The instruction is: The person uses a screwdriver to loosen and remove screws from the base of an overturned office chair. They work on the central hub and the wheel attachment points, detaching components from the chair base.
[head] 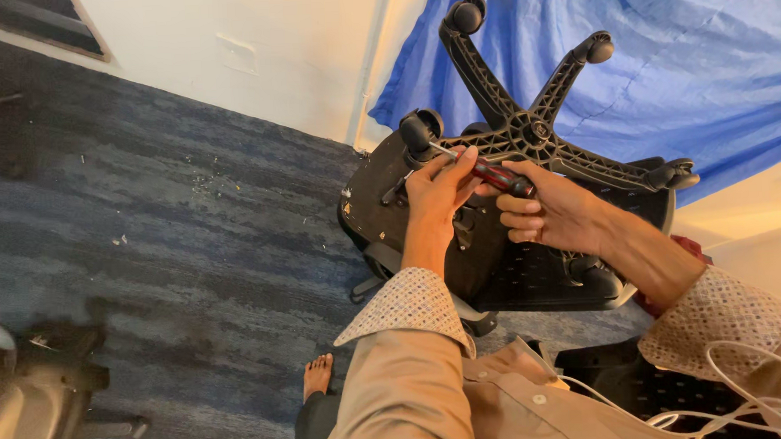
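Sleeves, tan with patterned turned-back cuffs, enter from the bottom edge; white cable (pixel 740 389) loops at lower right, a bare foot (pixel 317 374) rests on blue-grey carpet (pixel 173 255).

Left hand (pixel 436 191): fingers curled closed, pinching the metal shaft end of a screwdriver (pixel 485 170) beside a caster.

Right hand (pixel 553 214): closed in a fist around the screwdriver's red-and-black handle.

Screwdriver: long axis runs from lower right to upper left, tip pointing up-left at the caster (pixel 420 130) on the nearest leg.

Office chair (pixel 498 259), black, lies overturned on the carpet, seat underside facing the camera; five-star base (pixel 536 134) points up and away, casters at the leg ends.

Wall plate (pixel 238 54), pale, rectangular, sits on the white wall behind. Blue tarpaulin (pixel 664 49) hangs at upper right.
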